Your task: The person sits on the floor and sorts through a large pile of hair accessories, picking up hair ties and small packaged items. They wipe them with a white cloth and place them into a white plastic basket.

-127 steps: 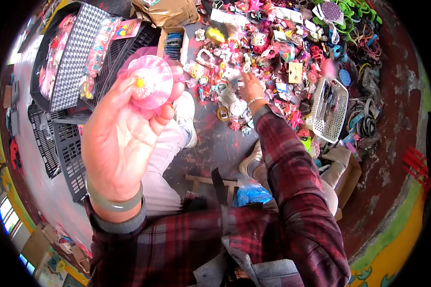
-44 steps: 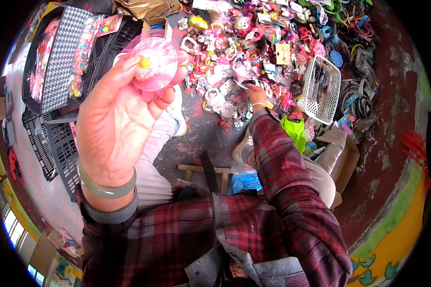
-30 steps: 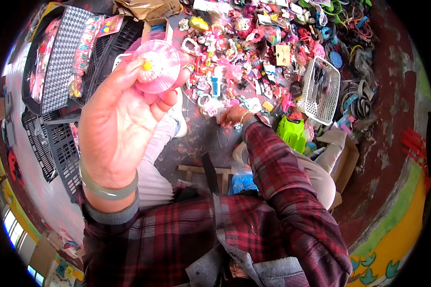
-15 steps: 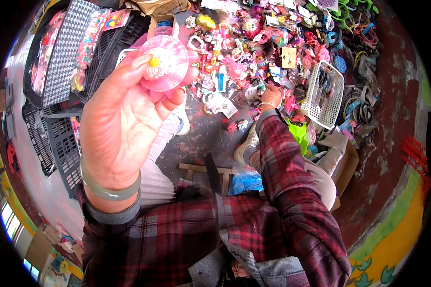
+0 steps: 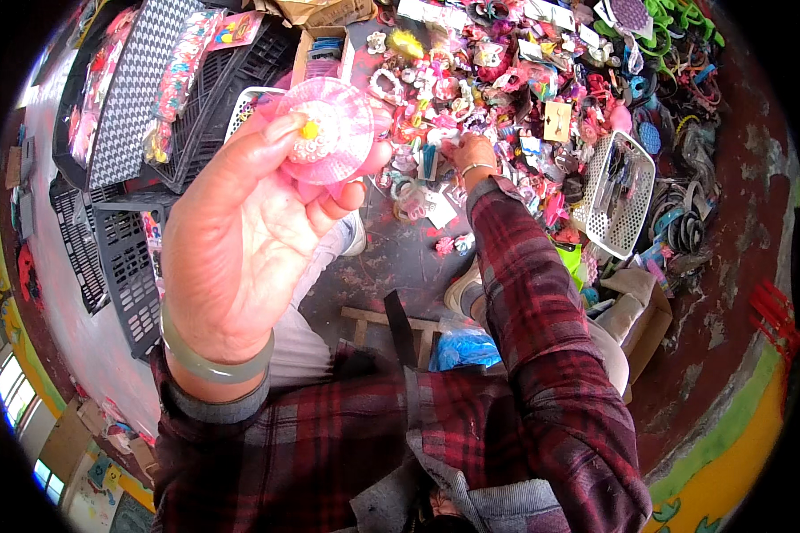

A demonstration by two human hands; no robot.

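Observation:
Raised close in front of me, my left hand (image 5: 249, 213) is closed, pinching a pink hat-shaped hair ornament (image 5: 351, 133) between thumb and fingers. It has a sheer round brim, a pale beaded-looking crown and a small yellow piece by my thumb. Farther off, my right hand (image 5: 476, 155) reaches down into a heap of hair accessories (image 5: 507, 84). Its fingertips are lost among the small pink, white and red pieces, so whether they grip anything is hidden. A white card (image 5: 439, 210) and a clear-looking ring-shaped piece (image 5: 410, 202) lie just nearer to me than that hand.
A white perforated basket (image 5: 637, 209) with dark pieces stands right of the heap. Black plastic crates (image 5: 129, 258) and a houndstooth-patterned box (image 5: 140, 89) stand at the left. An open cardboard box (image 5: 646, 333) sits by my right leg, and dark headbands (image 5: 684, 231) lie beyond the basket.
My right hand has moved left and slightly away within the heap. My left hand still holds the pink ornament, and the whole view has shifted a little.

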